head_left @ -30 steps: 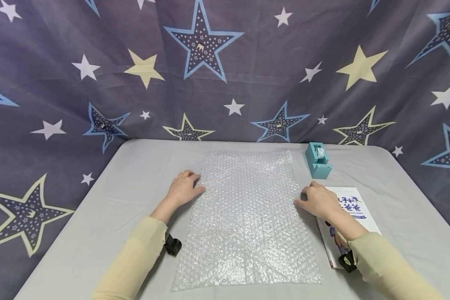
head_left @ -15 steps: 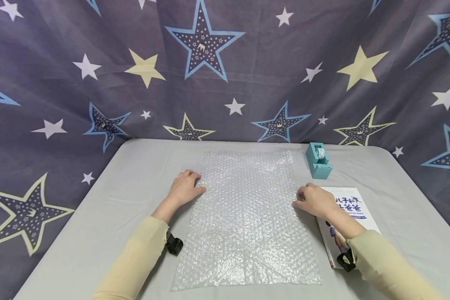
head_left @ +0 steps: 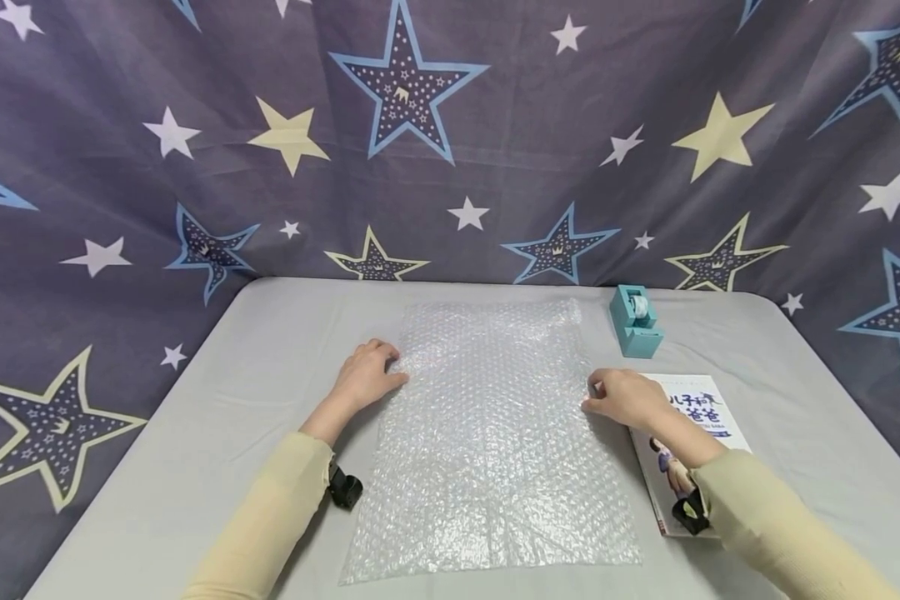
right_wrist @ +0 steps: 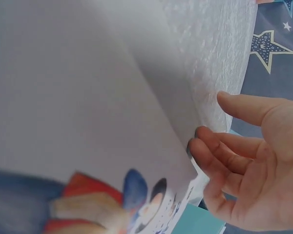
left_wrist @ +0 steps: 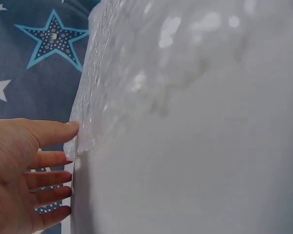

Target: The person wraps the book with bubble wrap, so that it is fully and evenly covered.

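A sheet of clear bubble wrap (head_left: 487, 433) lies flat on the table. At its left edge rests my left hand (head_left: 363, 377), thumb tip touching the wrap's border. The left wrist view shows that hand's fingers (left_wrist: 51, 180) nearly straight and spread beside the bubble wrap (left_wrist: 136, 58). My right hand (head_left: 628, 398) is at the right edge of the wrap, beside a book (head_left: 701, 417) that the forearm partly covers. In the right wrist view the right hand (right_wrist: 254, 156) has its thumb over the wrap and apart from its loosely bent fingers.
A teal tape dispenser (head_left: 636, 323) stands at the back right, beyond the book. Grey cloth covers the table (head_left: 217, 433). Behind it hangs a dark curtain (head_left: 495, 167) printed with stars.
My right hand has shifted slightly left onto the wrap's edge, showing more of the book's cover. The left hand stays almost where it was.
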Available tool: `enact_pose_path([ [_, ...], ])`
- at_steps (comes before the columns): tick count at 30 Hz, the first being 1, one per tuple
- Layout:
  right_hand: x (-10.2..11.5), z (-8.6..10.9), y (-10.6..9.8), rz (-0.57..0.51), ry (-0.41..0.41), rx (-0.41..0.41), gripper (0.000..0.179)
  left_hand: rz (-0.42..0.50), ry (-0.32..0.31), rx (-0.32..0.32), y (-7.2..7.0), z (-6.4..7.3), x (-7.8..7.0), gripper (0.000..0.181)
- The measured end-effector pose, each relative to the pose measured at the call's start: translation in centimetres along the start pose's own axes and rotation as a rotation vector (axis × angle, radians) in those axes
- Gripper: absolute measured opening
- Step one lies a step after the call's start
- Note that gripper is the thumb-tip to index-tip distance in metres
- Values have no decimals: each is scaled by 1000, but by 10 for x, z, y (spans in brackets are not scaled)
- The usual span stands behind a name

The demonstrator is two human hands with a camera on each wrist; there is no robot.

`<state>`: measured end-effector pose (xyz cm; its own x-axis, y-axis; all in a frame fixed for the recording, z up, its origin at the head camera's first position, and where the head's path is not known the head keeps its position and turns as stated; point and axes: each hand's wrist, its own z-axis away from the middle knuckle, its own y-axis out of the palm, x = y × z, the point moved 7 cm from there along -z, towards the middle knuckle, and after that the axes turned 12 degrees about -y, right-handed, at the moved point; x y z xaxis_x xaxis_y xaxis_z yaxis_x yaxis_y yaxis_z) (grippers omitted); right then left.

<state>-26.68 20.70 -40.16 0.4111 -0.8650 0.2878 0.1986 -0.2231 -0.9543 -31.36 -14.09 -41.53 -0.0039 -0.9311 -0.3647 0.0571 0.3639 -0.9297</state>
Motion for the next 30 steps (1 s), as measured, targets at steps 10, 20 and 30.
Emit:
enact_pose_path([
  [10,7,-9,-1,-14,-63,-2,38,9,-5,10,-6,-1,3,38],
  [20,7,-15,-2,-80,-56,31,56,84,-17,-36,-10,1,7,35],
  [30,9,-21,0,-135,-85,28,58,137,-76,-60,-15,9,11,26],
])
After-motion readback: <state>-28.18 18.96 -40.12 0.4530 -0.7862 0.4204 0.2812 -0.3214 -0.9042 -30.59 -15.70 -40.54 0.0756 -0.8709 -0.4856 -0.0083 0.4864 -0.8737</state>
